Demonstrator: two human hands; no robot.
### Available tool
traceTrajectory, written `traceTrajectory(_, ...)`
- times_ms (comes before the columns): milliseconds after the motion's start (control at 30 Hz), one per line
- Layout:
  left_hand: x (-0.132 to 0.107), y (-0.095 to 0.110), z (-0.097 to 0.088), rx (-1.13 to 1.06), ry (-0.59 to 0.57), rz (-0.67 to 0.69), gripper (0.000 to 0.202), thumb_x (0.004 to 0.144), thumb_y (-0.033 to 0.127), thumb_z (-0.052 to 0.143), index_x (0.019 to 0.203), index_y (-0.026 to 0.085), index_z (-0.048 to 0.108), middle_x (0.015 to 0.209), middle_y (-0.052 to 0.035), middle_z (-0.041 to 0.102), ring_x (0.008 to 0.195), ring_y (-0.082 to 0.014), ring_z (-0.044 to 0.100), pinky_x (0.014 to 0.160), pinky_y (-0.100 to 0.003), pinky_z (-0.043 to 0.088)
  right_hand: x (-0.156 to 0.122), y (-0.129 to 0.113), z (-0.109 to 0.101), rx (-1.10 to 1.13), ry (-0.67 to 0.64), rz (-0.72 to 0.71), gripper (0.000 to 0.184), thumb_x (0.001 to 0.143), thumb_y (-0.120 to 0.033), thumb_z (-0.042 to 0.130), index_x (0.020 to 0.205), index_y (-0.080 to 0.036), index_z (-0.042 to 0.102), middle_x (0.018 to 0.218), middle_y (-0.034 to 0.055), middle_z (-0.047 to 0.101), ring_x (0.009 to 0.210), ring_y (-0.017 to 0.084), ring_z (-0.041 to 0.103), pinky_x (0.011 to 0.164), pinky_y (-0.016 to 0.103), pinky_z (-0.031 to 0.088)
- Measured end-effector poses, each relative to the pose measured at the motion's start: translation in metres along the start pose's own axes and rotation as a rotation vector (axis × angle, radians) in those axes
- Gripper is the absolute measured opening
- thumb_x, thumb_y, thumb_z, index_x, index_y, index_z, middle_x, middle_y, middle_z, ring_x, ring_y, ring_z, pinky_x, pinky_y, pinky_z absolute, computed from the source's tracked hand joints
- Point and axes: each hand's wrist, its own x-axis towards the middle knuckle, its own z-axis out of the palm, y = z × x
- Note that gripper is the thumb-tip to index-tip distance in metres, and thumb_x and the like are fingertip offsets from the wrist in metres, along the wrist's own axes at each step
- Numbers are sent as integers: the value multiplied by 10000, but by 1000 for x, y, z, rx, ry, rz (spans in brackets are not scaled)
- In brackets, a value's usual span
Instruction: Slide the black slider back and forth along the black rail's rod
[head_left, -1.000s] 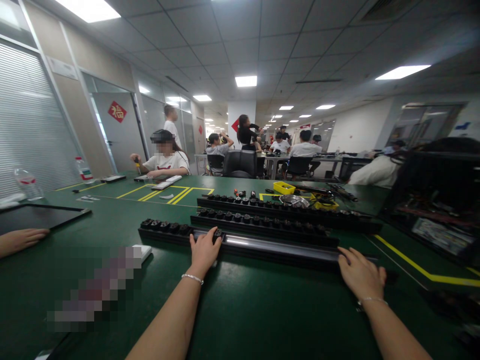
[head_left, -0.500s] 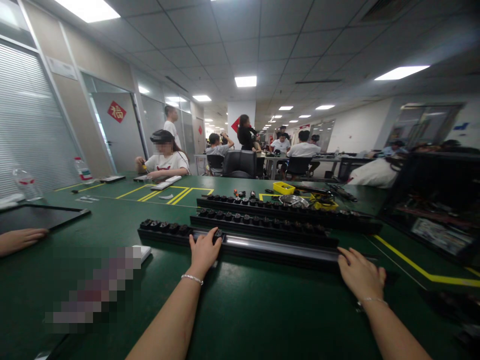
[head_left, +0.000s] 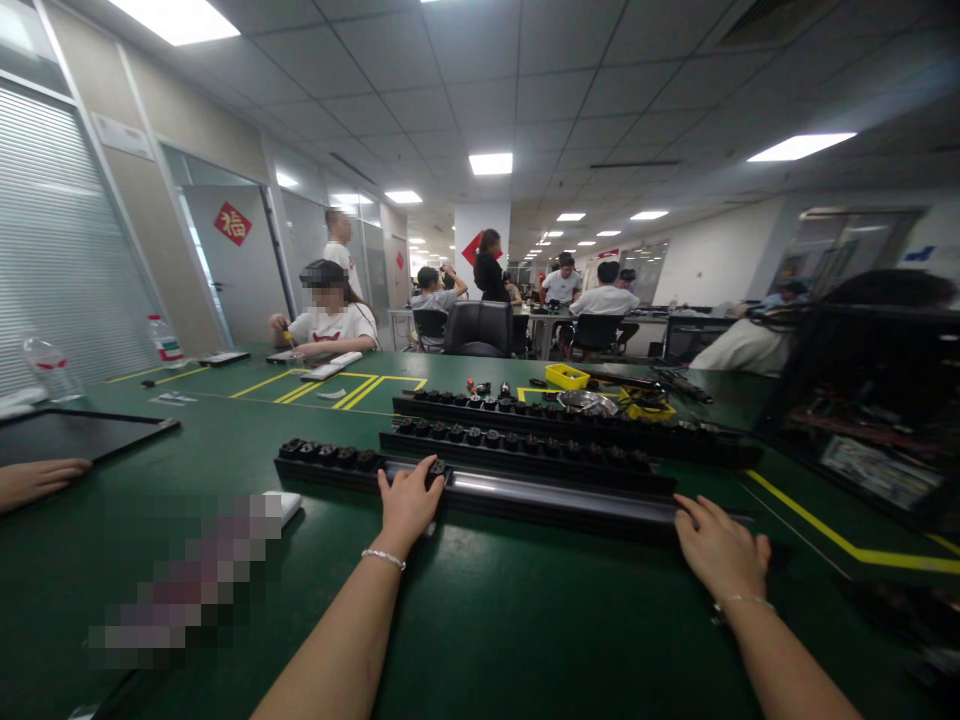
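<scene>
Reaching over the near black rail (head_left: pixel 562 492), the left hand (head_left: pixel 409 505) spreads its fingers across the channel, at the centre of the frame. A dark module (head_left: pixel 437 468) sits right at its fingertips, with a shiny stretch of channel to the right and a row of similar modules (head_left: pixel 328 452) at the rail's left end. The left grip touches that module, but I cannot tell whether it pinches it or merely rests there.

The right hand (head_left: pixel 724 550), right of centre in the frame, has bent fingertips at the rail's right end; its underside is hidden, so whether that grip clasps the rail or only braces it is unclear.

To work well here, I would let the right hand steady the rail flat on the bench (head_left: pixel 525 620) and leave the fine handling to the left — light, level pressure, with the module square to the channel so that it does not tilt or bind against the walls. A twist at either end could slew the rail towards the second rail (head_left: pixel 517 440), which lies just behind it.
</scene>
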Motion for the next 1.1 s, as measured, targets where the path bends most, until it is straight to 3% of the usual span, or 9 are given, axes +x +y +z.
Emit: traceTrajectory(1100, -2, 2, 2, -19, 1, 46, 413, 844, 436, 341, 1216, 290, 446, 1004, -59, 649, 1023, -213, 538, 1021, -598, 44, 2, 2, 3, -11, 19, 6, 562, 817, -473, 194, 1238, -268, 506, 1310, 64, 456, 1142, 317, 426, 981, 543, 216)
